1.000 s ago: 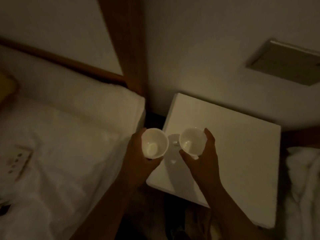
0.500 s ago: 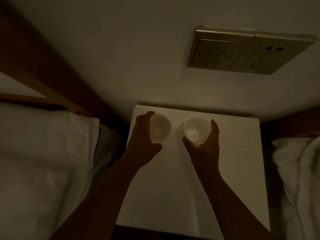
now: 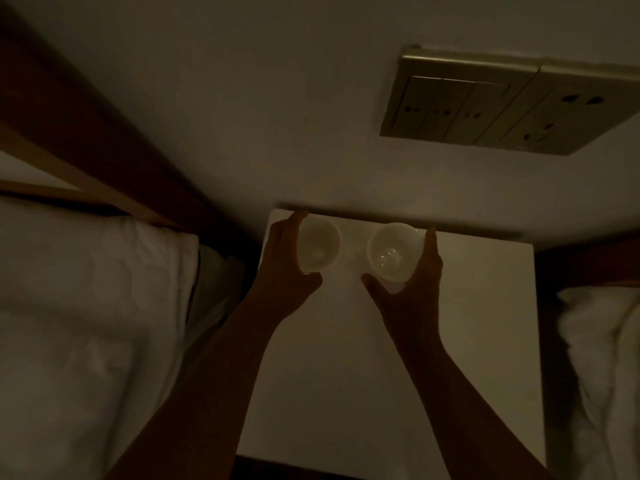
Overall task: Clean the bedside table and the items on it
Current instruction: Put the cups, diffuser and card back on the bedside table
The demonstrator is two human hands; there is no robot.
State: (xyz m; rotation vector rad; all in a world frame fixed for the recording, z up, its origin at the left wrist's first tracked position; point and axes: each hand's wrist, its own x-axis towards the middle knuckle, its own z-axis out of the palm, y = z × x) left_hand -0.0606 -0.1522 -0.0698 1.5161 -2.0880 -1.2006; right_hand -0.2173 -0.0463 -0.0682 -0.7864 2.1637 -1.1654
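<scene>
The room is dim. A white bedside table (image 3: 398,375) stands against the wall between two beds. My left hand (image 3: 284,268) grips a white cup (image 3: 320,245) by its left side, at the table's far left corner. My right hand (image 3: 412,289) holds a second white cup (image 3: 393,252) from below and from its right, also near the table's far edge. Both cups are upright and look empty. Whether they rest on the table or hang just above it is unclear.
A bed with white pillow and sheets (image 3: 90,323) lies left of the table, with a wooden headboard frame (image 3: 86,157) behind it. More white bedding (image 3: 602,375) is on the right. A brass switch and socket panel (image 3: 502,105) is on the wall above.
Both hands have carried the cups from the table's near left edge to its far edge by the wall. The camera view has shifted forward over the table.
</scene>
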